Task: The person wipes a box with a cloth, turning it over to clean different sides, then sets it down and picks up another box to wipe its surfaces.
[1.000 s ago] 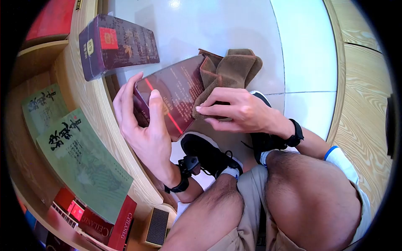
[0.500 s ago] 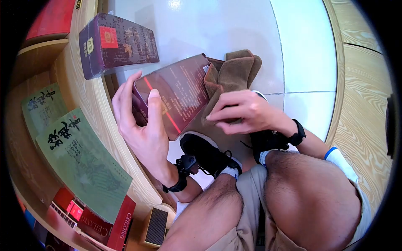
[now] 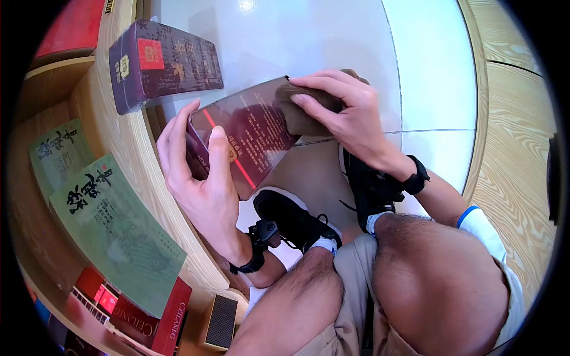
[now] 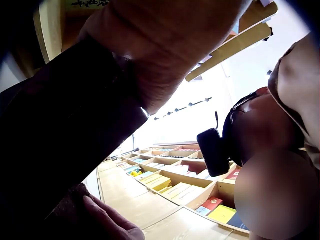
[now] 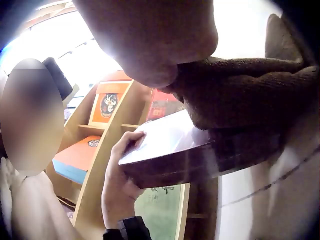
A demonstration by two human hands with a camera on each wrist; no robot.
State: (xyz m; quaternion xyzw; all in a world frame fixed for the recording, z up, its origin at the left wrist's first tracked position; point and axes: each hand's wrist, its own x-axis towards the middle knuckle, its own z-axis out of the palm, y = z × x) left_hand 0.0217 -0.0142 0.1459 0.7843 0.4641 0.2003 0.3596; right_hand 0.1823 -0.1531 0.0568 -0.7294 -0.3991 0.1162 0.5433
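Note:
In the head view a dark maroon box (image 3: 255, 133) with gold print and a red stripe lies tilted above the floor. My left hand (image 3: 202, 172) grips its left end, thumb on the printed face and fingers round the far edge. A brown cloth (image 3: 294, 115) lies over the box's right end, held by my right hand (image 3: 350, 118) with the thumb on top of it. From the right wrist, the cloth (image 5: 240, 95) appears bunched against the shiny face of the box (image 5: 170, 167). The left wrist view shows the box's dark side (image 4: 65, 125) close up.
A second maroon box (image 3: 178, 68) with a red label stands on the left, by the wooden shelf edge (image 3: 178, 225). Green packages (image 3: 119, 231) and red boxes (image 3: 172, 317) lie inside the shelf. My shoes (image 3: 291, 216) are just below the held box on the tiled floor.
My right hand has moved up and away from me with the cloth, from the box's lower right side to its far right end. The left hand and the box have stayed nearly still.

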